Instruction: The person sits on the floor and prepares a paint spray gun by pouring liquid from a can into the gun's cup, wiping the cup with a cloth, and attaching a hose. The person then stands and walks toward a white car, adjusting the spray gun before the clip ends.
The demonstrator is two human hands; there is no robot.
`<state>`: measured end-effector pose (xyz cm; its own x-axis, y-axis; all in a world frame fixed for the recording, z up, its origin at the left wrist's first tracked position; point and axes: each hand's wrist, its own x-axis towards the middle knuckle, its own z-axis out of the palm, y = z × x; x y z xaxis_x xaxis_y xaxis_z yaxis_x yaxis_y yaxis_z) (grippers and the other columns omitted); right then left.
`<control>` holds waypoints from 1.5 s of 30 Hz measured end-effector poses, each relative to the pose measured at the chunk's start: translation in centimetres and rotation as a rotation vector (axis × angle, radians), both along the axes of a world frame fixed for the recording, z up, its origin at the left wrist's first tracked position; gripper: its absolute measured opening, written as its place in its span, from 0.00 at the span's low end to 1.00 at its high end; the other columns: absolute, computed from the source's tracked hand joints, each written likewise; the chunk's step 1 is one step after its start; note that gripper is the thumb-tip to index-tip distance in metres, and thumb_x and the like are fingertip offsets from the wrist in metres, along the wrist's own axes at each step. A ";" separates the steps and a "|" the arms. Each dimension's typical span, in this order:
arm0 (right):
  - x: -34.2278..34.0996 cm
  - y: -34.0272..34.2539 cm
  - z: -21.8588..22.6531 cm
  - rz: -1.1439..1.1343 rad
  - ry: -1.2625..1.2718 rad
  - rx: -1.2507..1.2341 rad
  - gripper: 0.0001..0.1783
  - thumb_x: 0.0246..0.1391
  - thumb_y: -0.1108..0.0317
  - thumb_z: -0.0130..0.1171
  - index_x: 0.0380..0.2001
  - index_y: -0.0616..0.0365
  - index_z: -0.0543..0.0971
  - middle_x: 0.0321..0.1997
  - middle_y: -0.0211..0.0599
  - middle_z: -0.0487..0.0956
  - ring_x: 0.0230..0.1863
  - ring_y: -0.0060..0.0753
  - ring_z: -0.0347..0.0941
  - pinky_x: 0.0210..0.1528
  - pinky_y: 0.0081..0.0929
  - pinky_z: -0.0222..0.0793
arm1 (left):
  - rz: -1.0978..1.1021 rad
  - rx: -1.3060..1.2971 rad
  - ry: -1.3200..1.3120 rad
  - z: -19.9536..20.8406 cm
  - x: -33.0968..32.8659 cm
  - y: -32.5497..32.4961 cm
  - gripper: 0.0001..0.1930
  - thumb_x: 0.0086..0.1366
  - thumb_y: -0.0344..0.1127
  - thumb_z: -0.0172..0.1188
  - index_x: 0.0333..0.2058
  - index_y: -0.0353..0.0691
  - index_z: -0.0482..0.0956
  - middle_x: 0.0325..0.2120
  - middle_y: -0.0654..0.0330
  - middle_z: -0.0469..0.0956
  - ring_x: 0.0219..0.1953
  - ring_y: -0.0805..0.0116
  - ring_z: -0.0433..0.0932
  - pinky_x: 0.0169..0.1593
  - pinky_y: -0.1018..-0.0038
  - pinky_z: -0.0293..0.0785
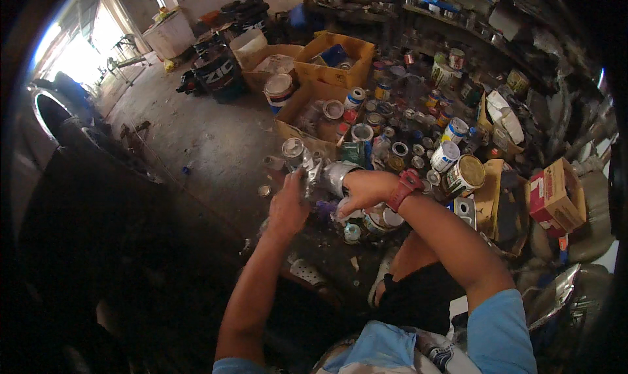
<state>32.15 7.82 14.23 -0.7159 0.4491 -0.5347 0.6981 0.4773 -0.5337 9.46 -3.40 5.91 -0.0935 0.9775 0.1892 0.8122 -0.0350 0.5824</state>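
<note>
My left hand [288, 207] is raised over the floor, its fingers closed on a small crumpled silvery piece [309, 178] that touches a silver metal can. My right hand [363, 189], with a red watch at the wrist, grips that silver can [339, 176], which lies tilted on its side between both hands. Below the hands stand a small white-capped jar [352, 232] and a round tin [379, 220].
Many paint tins and jars [418, 145] crowd the floor ahead and to the right. Yellow cardboard boxes [335, 63] hold more cans. A red-and-tan carton [556, 194] sits at right. Dark vehicle bodywork [85, 230] fills the left. Bare concrete [203, 138] lies ahead left.
</note>
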 end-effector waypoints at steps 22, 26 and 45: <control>35.4 12.5 -11.9 -1.597 1.024 0.207 0.22 0.64 0.63 0.69 0.59 0.53 0.84 0.55 0.31 0.87 0.49 0.31 0.85 0.36 0.29 0.84 | 0.078 0.046 -0.432 -3.4 -3.5 1.0 0.31 0.73 0.30 0.59 0.74 0.41 0.66 0.67 0.39 0.75 0.70 0.42 0.73 0.72 0.55 0.68; 43.9 17.7 -17.1 -1.698 1.242 0.058 0.30 0.65 0.60 0.70 0.67 0.54 0.76 0.72 0.39 0.73 0.66 0.42 0.73 0.51 0.45 0.84 | 0.064 0.074 -0.480 -2.8 -2.3 1.4 0.30 0.73 0.31 0.60 0.73 0.40 0.67 0.66 0.40 0.76 0.70 0.44 0.73 0.72 0.56 0.68; 18.3 3.2 -9.3 -1.185 1.144 0.119 0.35 0.73 0.56 0.67 0.76 0.54 0.68 0.76 0.45 0.71 0.68 0.35 0.75 0.57 0.32 0.77 | 0.213 0.367 -0.393 0.2 -1.6 0.7 0.27 0.75 0.30 0.62 0.70 0.37 0.69 0.59 0.45 0.82 0.61 0.52 0.83 0.66 0.61 0.74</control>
